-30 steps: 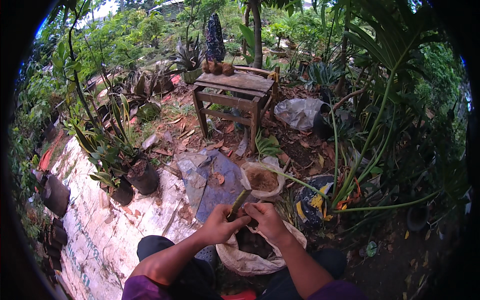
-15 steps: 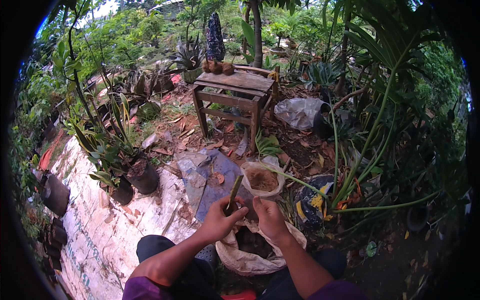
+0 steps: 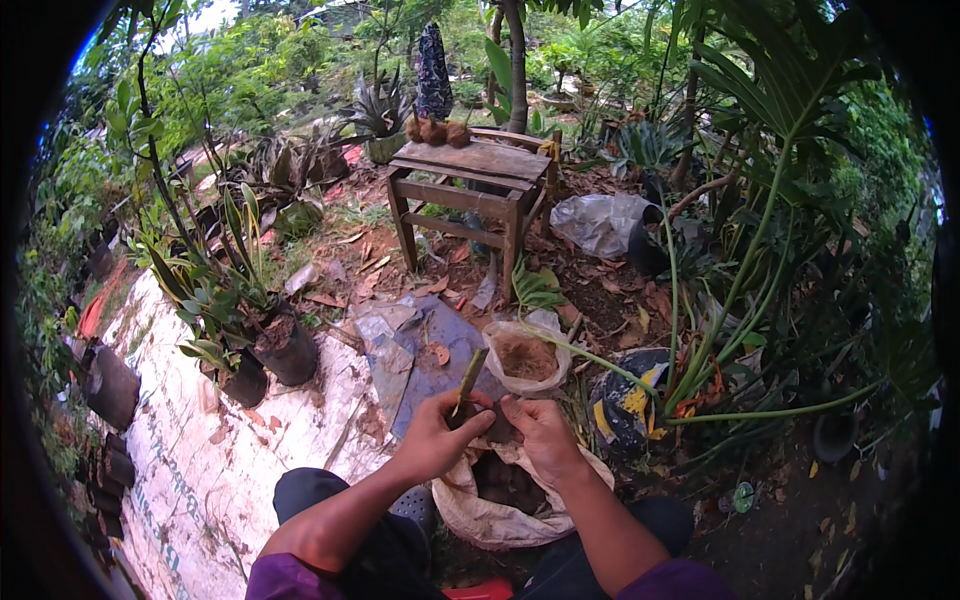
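Note:
My left hand [image 3: 438, 440] is closed round a short green-brown plant cutting [image 3: 470, 375], which stands up out of the grip, slightly tilted. Close beside it, my right hand [image 3: 541, 438] has its thumb and fingers pressed together on a dark brown lump [image 3: 502, 426], perhaps soil, that shows between the two hands. The cutting's lower end is hidden by my left fingers. Right under my hands, between my legs, a whitish sack [image 3: 470, 515] stands open with dark, soil-like lumps in it. Just beyond my hands sits a pale plastic bag [image 3: 549, 382] of brown fibre [image 3: 522, 358].
A worn wooden stool [image 3: 470, 165] ahead bears several brown fibrous balls [image 3: 437, 132]. Potted plants in black bags [image 3: 288, 350] stand on a white sheet [image 3: 190, 440] at left. Long-stalked leaves [image 3: 745, 280] and a black-and-yellow pot [image 3: 630, 400] crowd the right.
My right hand has shifted slightly, its thumb and fingers now closer to my left hand, with the dark lump showing more plainly between them. The cutting stays in my left hand.

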Tool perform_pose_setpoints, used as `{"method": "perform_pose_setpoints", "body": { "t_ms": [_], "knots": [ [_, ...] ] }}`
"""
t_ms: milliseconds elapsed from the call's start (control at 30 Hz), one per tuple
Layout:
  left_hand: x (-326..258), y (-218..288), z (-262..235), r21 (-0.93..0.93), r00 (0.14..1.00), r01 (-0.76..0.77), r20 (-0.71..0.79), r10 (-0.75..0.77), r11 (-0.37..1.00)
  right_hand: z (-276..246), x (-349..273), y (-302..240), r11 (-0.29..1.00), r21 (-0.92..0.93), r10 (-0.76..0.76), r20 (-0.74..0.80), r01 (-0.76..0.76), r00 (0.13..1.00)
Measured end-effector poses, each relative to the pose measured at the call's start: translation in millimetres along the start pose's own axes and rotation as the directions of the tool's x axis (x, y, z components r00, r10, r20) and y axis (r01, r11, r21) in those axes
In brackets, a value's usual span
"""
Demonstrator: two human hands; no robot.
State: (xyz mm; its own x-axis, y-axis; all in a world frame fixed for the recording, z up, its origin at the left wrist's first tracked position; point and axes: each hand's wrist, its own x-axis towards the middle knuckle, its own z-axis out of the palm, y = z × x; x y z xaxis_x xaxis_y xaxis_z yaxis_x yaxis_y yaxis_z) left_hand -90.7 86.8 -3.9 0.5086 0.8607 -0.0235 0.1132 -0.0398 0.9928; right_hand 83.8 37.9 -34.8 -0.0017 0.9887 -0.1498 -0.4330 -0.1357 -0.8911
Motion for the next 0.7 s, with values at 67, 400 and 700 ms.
{"method": "perform_pose_setpoints", "body": {
  "t_ms": [67, 400, 700],
  "knots": [
    [0.3, 0.1, -1.0, 0.123, 0.994, 0.101, 0.032, -0.106, 0.987, -2.1, 2.5, 3.2, 0.997, -0.082, 0.001, -0.073, -0.007, 0.997],
    [-2.8, 2.0, -1.6, 0.16, 0.978, 0.13, 0.144, -0.154, 0.979, -14.5, 3.9, 2.9, 0.988, 0.013, 0.153, 0.078, -0.154, 0.985],
    [0.5, -4.4, 2.1, 0.282, 0.958, 0.231, 0.101, -0.268, 0.931, -13.7, 9.7, 16.0, 0.994, -0.106, 0.031, 0.031, -0.027, 0.999]
  ]
}}
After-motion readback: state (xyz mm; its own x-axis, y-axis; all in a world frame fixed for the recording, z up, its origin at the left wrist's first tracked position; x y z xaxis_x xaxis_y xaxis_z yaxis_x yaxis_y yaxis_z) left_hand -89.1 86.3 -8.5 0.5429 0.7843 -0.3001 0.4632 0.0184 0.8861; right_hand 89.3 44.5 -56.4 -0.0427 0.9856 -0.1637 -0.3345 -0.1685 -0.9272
